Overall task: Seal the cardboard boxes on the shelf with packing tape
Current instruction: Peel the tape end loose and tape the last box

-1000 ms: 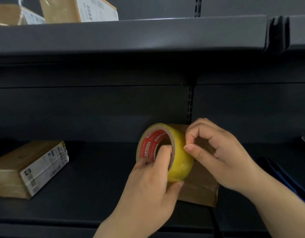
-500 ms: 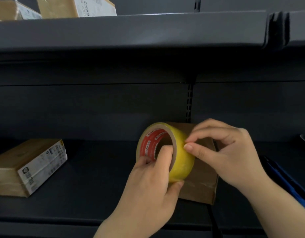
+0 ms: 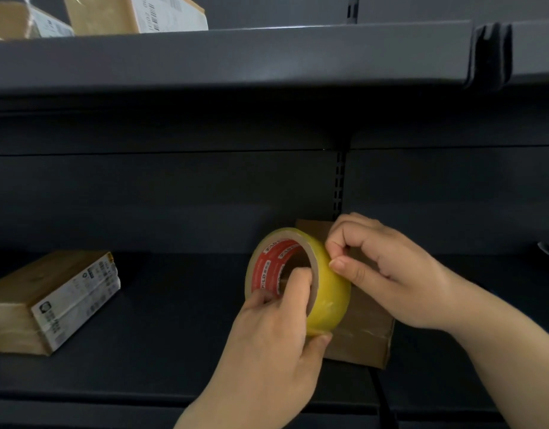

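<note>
On the dark metal shelf (image 3: 174, 329), a flat cardboard box (image 3: 364, 332) lies right of centre, and the roll of yellow packing tape (image 3: 326, 292) is held just in front of it, standing on edge with its open core turned toward the camera. The core's inner liner is red with white lettering; only part of it reads, something like "LD", and the rest is too blurred to make out. The left hand (image 3: 267, 345) grips the roll, its fingers (image 3: 298, 283) curled through the core and the thumb pressed under the outer rim. The right hand (image 3: 400, 274) is at the roll's upper right edge, forefinger and thumb pinched together against the yellow surface; whether a free end of tape lies between them cannot be told. A second cardboard box (image 3: 47, 301) sits well apart at the left of the same shelf, with a white printed label on its side, the text too small to read. Two more labelled boxes (image 3: 112, 10) rest on the upper shelf (image 3: 267, 54), one showing barcode lines.
</note>
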A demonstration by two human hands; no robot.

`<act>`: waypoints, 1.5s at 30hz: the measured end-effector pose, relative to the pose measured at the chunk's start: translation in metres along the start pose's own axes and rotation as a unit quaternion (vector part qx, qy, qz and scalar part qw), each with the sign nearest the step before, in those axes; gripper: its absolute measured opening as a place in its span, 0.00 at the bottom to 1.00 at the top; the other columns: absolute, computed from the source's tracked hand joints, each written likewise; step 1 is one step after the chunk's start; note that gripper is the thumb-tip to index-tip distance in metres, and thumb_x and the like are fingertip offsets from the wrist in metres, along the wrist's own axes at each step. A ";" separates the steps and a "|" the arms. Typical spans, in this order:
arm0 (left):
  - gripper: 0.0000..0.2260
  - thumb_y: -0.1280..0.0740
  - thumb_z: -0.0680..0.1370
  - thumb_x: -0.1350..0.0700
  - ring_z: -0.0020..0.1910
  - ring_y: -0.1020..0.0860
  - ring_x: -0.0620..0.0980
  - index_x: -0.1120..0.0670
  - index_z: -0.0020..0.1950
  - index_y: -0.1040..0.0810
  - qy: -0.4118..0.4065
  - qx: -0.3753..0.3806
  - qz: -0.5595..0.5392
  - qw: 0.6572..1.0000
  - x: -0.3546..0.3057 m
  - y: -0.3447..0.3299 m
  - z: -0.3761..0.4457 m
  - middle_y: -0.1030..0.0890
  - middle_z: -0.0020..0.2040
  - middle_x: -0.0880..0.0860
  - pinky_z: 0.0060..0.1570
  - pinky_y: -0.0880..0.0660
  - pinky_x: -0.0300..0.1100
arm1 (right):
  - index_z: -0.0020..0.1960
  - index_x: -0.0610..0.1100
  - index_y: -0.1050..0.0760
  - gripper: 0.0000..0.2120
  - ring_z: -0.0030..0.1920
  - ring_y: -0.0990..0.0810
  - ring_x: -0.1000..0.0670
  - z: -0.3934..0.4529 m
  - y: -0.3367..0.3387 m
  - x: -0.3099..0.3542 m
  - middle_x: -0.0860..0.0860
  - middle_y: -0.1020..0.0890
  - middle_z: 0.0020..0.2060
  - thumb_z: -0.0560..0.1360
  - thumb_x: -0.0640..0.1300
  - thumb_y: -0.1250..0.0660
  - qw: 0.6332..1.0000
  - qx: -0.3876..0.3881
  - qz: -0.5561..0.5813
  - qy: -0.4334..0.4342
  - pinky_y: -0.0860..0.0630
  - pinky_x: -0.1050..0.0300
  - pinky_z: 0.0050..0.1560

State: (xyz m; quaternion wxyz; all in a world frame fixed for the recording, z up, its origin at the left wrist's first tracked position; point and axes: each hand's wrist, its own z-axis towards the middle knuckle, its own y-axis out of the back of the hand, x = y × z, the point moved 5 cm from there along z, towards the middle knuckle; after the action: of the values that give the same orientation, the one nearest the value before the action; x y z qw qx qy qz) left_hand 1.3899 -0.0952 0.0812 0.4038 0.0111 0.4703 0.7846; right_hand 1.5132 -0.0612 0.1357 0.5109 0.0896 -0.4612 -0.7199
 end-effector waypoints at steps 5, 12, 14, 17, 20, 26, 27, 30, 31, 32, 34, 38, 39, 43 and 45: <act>0.35 0.33 0.73 0.49 0.43 0.38 0.17 0.22 0.48 0.59 0.014 0.006 0.012 1.000 -0.004 -0.001 0.000 0.36 0.40 0.29 0.47 0.37 0.21 | 0.41 0.53 0.33 0.05 0.44 0.29 0.56 -0.006 -0.002 0.005 0.58 0.29 0.39 0.76 0.50 0.44 1.000 -0.009 -0.003 0.018 0.35 0.70 0.48; 0.26 0.32 0.73 0.50 0.47 0.25 0.39 0.30 0.52 0.48 0.036 -0.041 -0.028 0.998 -0.003 0.011 0.001 0.26 0.43 0.37 0.47 0.26 0.37 | 0.42 0.55 0.35 0.05 0.48 0.29 0.56 -0.011 0.001 0.021 0.61 0.30 0.40 0.76 0.49 0.43 0.998 -0.022 -0.006 0.053 0.33 0.68 0.48; 0.24 0.31 0.72 0.50 0.44 0.22 0.44 0.37 0.56 0.46 0.075 -0.089 -0.031 0.993 0.008 0.024 0.000 0.23 0.45 0.43 0.44 0.24 0.46 | 0.42 0.55 0.34 0.04 0.47 0.28 0.56 -0.014 0.003 0.027 0.62 0.30 0.40 0.76 0.48 0.42 0.997 -0.042 -0.010 0.065 0.33 0.69 0.49; 0.22 0.32 0.72 0.50 0.44 0.23 0.43 0.37 0.52 0.44 0.051 -0.071 -0.051 0.995 0.001 0.028 -0.001 0.24 0.45 0.42 0.45 0.25 0.45 | 0.56 0.52 0.29 0.11 0.54 0.27 0.61 -0.013 0.011 0.026 0.62 0.27 0.49 0.74 0.51 0.39 0.993 -0.110 0.009 0.036 0.32 0.72 0.54; 0.22 0.33 0.73 0.50 0.48 0.26 0.39 0.33 0.53 0.44 0.025 -0.048 -0.085 0.995 -0.012 0.020 -0.001 0.33 0.56 0.32 0.46 0.27 0.35 | 0.67 0.50 0.32 0.25 0.60 0.28 0.63 -0.009 0.007 0.021 0.61 0.26 0.58 0.71 0.54 0.32 0.992 -0.114 0.044 0.001 0.32 0.73 0.57; 0.25 0.33 0.74 0.49 0.56 0.36 0.30 0.27 0.51 0.49 0.008 -0.038 -0.066 0.997 -0.017 0.017 -0.002 0.45 0.58 0.26 0.47 0.32 0.27 | 0.47 0.52 0.19 0.11 0.51 0.20 0.62 -0.018 0.009 0.022 0.62 0.17 0.48 0.65 0.50 0.30 0.965 -0.210 0.152 -0.033 0.25 0.71 0.48; 0.26 0.33 0.74 0.49 0.56 0.36 0.30 0.27 0.51 0.50 0.007 -0.033 -0.067 0.997 -0.018 0.016 -0.002 0.45 0.58 0.25 0.47 0.32 0.27 | 0.45 0.51 0.18 0.10 0.49 0.19 0.62 -0.020 0.010 0.023 0.62 0.17 0.47 0.65 0.50 0.30 0.963 -0.222 0.150 -0.033 0.25 0.71 0.47; 0.25 0.34 0.74 0.47 0.56 0.37 0.29 0.26 0.50 0.50 0.015 -0.027 -0.076 0.997 -0.018 0.013 -0.004 0.34 0.51 0.25 0.47 0.33 0.26 | 0.42 0.50 0.17 0.09 0.46 0.18 0.60 -0.022 0.013 0.024 0.60 0.16 0.40 0.64 0.50 0.30 0.961 -0.240 0.133 -0.035 0.25 0.70 0.46; 0.25 0.34 0.74 0.47 0.56 0.36 0.29 0.27 0.50 0.50 0.019 -0.024 -0.079 0.996 -0.018 0.012 -0.004 0.31 0.47 0.26 0.48 0.32 0.26 | 0.41 0.50 0.17 0.08 0.45 0.18 0.60 -0.023 0.015 0.023 0.58 0.16 0.39 0.64 0.51 0.30 0.961 -0.241 0.130 -0.039 0.25 0.70 0.46; 0.24 0.34 0.73 0.46 0.55 0.35 0.29 0.27 0.51 0.49 0.023 -0.021 -0.083 0.996 -0.018 0.010 -0.004 0.30 0.45 0.28 0.48 0.32 0.28 | 0.40 0.52 0.18 0.07 0.45 0.19 0.59 -0.023 0.015 0.022 0.57 0.16 0.39 0.64 0.52 0.31 0.962 -0.238 0.128 -0.043 0.25 0.70 0.46; 0.24 0.33 0.73 0.46 0.55 0.34 0.30 0.28 0.51 0.49 0.027 -0.022 -0.086 0.996 -0.019 0.009 -0.003 0.30 0.44 0.31 0.50 0.30 0.30 | 0.39 0.54 0.19 0.07 0.46 0.19 0.60 -0.023 0.016 0.020 0.58 0.17 0.42 0.64 0.54 0.32 0.965 -0.223 0.127 -0.055 0.26 0.70 0.47; 0.24 0.33 0.73 0.47 0.53 0.31 0.32 0.28 0.50 0.49 0.019 -0.029 -0.076 0.997 -0.022 0.010 -0.001 0.30 0.45 0.29 0.43 0.29 0.29 | 0.40 0.52 0.21 0.09 0.48 0.22 0.59 -0.016 0.018 0.015 0.59 0.20 0.41 0.65 0.55 0.33 0.981 -0.136 0.123 -0.060 0.27 0.69 0.49; 0.24 0.33 0.73 0.47 0.51 0.28 0.34 0.28 0.50 0.48 0.017 -0.027 -0.072 0.997 -0.022 0.010 -0.001 0.29 0.45 0.30 0.43 0.29 0.30 | 0.41 0.51 0.22 0.10 0.48 0.22 0.58 -0.014 0.019 0.014 0.58 0.21 0.42 0.65 0.56 0.33 0.985 -0.103 0.128 -0.061 0.27 0.68 0.49; 0.25 0.33 0.73 0.46 0.47 0.26 0.40 0.26 0.49 0.50 0.025 -0.018 -0.056 0.998 -0.021 0.010 0.000 0.31 0.43 0.33 0.45 0.28 0.34 | 0.41 0.50 0.23 0.09 0.44 0.23 0.58 -0.005 0.023 0.011 0.55 0.23 0.41 0.67 0.55 0.34 0.989 -0.029 0.135 -0.059 0.27 0.68 0.45; 0.26 0.34 0.73 0.45 0.47 0.26 0.41 0.25 0.49 0.52 0.030 -0.013 -0.054 0.998 -0.020 0.010 0.000 0.32 0.44 0.32 0.45 0.27 0.34 | 0.41 0.50 0.24 0.06 0.43 0.24 0.59 -0.004 0.021 0.010 0.54 0.24 0.40 0.69 0.51 0.35 0.987 -0.008 0.149 -0.060 0.28 0.69 0.44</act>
State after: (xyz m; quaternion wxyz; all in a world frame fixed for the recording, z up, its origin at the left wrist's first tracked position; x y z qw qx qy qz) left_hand 1.3977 -0.1103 0.0959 0.4313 -0.0435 0.4719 0.7677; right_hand 1.5245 -0.0729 0.1530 0.5850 -0.0276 -0.4930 -0.6434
